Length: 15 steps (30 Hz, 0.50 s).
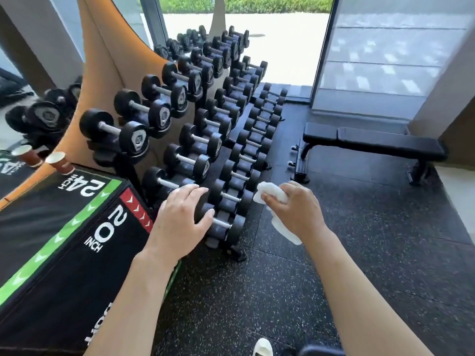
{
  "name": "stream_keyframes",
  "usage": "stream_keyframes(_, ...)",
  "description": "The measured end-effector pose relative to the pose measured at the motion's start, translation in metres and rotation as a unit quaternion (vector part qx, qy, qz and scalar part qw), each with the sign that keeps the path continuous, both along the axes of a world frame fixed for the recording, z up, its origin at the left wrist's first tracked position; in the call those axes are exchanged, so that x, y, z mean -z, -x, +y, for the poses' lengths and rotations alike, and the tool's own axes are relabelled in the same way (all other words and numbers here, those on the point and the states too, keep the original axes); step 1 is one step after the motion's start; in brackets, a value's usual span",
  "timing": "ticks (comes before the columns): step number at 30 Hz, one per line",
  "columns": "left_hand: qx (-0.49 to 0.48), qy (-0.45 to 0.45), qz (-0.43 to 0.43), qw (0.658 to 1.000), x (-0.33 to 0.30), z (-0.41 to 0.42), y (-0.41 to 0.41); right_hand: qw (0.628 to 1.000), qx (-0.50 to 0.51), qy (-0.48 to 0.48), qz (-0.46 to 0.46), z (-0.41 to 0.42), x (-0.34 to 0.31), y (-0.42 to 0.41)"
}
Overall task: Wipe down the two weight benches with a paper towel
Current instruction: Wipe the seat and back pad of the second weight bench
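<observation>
Right now your right hand (295,209) grips the crumpled paper towel (272,195); your left hand (180,217) hangs relaxed, holding nothing. One weight bench (372,142) stands far right.

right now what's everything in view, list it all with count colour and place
bench: one, black, far right by the window
dumbbells: many, black with silver handles, on a tiered rack at centre
jump box: one, black with green and red stripes, near left
paper cup: one, brown and white, on the box's far corner
floor: black, speckled
paper towel: one, white, in the right grip
shoe: one, white, bottom edge
left hand: open, over the nearest dumbbells
right hand: holding the towel
</observation>
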<state>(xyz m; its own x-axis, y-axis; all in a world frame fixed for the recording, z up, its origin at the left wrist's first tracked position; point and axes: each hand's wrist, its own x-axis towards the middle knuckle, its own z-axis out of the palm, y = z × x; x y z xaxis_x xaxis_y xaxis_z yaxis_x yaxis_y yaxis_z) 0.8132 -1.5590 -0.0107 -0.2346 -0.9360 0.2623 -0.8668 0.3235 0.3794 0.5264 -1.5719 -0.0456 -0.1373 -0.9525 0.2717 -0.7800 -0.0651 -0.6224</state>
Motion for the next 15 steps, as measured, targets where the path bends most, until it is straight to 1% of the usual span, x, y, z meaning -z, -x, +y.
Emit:
stream_keyframes(7, 0.024, 0.002, 0.048, 0.999, -0.010, -0.089, 0.019, 0.999, 0.046, 0.006, -0.016, -0.057, -0.009, 0.032)
stream_keyframes(15, 0.072, -0.018, 0.057, 0.996, -0.007, -0.191, 0.030, 0.993, 0.112, 0.008, -0.024, -0.111, -0.014, 0.043)
